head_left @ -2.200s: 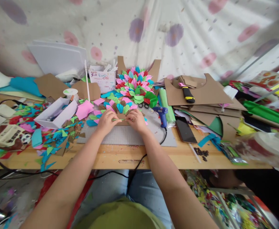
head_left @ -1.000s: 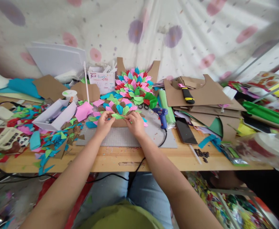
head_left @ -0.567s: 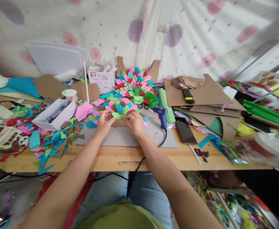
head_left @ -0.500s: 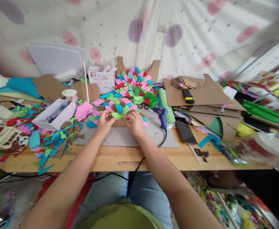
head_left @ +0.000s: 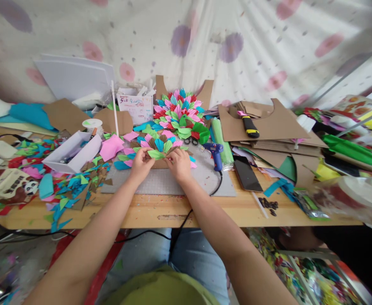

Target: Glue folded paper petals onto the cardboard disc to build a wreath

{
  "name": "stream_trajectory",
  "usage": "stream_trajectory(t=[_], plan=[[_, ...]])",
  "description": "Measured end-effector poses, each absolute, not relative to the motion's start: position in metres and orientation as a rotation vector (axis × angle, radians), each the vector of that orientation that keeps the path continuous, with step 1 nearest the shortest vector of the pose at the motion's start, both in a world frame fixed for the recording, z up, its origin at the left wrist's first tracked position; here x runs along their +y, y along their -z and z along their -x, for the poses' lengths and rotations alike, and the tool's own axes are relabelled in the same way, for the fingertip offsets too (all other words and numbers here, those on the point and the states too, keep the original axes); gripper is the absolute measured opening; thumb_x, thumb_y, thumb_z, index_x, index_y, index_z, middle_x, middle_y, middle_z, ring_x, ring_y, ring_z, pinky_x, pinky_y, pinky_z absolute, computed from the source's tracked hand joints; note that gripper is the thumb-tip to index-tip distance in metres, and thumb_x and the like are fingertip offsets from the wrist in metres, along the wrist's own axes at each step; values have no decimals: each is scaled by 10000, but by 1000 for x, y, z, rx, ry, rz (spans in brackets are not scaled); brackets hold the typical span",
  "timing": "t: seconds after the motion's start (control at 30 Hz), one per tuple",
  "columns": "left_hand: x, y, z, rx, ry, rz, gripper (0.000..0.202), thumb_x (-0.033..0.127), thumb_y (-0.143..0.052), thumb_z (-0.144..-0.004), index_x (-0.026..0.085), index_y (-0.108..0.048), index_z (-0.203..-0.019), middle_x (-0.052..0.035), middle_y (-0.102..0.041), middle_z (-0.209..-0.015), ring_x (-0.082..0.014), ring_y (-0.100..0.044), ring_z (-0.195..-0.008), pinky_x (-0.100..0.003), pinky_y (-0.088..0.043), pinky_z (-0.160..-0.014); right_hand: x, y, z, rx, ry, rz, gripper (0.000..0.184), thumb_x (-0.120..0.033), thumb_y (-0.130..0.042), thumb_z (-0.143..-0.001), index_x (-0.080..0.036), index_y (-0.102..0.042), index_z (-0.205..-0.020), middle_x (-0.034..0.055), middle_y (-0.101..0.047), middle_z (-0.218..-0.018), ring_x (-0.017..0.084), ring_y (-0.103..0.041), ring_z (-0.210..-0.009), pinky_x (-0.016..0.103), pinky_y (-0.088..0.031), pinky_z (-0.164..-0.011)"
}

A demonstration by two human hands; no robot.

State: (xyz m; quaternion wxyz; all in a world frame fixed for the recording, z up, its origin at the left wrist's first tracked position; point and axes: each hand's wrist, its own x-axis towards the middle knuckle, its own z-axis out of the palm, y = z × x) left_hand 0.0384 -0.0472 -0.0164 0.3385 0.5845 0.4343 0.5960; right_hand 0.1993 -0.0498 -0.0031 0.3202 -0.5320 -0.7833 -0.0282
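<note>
Between my hands is a light green pleated paper petal [head_left: 156, 154]. My left hand [head_left: 141, 164] pinches its left end, and my right hand [head_left: 179, 163] has its fingers closed at the right end. Just behind lies a cardboard piece [head_left: 161, 164] layered with pleated petals in pink, blue, brown and green, resting on a grey cutting mat [head_left: 160, 184]. My fingers partly hide its front edge. A blue glue gun [head_left: 216, 154] stands to the right of my right hand, its black cord running down over the table edge.
Paper scraps [head_left: 74, 186] and a white open box [head_left: 73, 152] spread over the left. A finished-looking petal cluster [head_left: 179, 108] stands at the back. Stacked cardboard [head_left: 268, 125] with a yellow-black cutter [head_left: 250, 127], a phone [head_left: 247, 173] and small black pieces [head_left: 268, 204] occupy the right.
My hands stay almost in place. The green petal between my fingers has shifted and tilted very slightly; the rest looks the same.
</note>
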Motion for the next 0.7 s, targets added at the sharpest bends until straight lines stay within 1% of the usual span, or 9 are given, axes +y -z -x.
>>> stream_trajectory(t=[0.13, 0.27, 0.4, 0.57, 0.63, 0.7], plan=[[-46, 16, -36, 1144, -1584, -1472, 304, 156, -617, -624, 197, -537, -914, -4, -608, -841, -126, -588, -768, -249, -472, -681, -51, 1, -199, -2140, 80, 1361, 166, -316, -562, -870, -191, -642, -794, 74, -611, -835, 234, -492, -873, 338, -333, -719], [-46, 15, -36, 1134, -1574, -1404, 346, 142, -631, -593, 201, -531, -919, 4, -612, -823, -123, -589, -742, -242, -471, -658, -51, 2, -200, -2119, 96, 1355, 202, -318, -525, -892, -188, -634, -782, 74, -618, -851, 230, -497, -878, 337, -331, -723], [-46, 14, -37, 1156, -1604, -1353, 321, 98, -595, -589, 197, -541, -889, 13, -608, -776, -112, -585, -718, -227, -477, -643, -51, 3, -201, -2094, 100, 1350, 220, -316, -504, -902, -192, -631, -772, 69, -618, -845, 223, -497, -868, 332, -327, -716], [-45, 11, -33, 1259, -1688, -1267, 276, 96, -549, -632, 196, -510, -886, 21, -578, -724, -104, -568, -618, -232, -499, -561, -50, 2, -205, -2083, 82, 1362, 200, -310, -523, -892, -198, -635, -769, 64, -615, -831, 220, -491, -852, 329, -320, -709], [-45, 11, -31, 1276, -1725, -1307, 270, 106, -548, -656, 200, -494, -903, 19, -572, -734, -110, -581, -632, -232, -506, -549, -49, 2, -207, -2075, 71, 1372, 203, -309, -520, -892, -198, -636, -768, 63, -616, -833, 218, -490, -847, 328, -319, -712], [-47, 12, -31, 1265, -1753, -1422, 279, 122, -562, -680, 205, -482, -934, 20, -566, -753, -112, -600, -667, -235, -517, -574, -49, 2, -208, -2077, 60, 1383, 206, -305, -513, -895, -197, -638, -771, 65, -614, -833, 219, -490, -848, 329, -318, -715]])
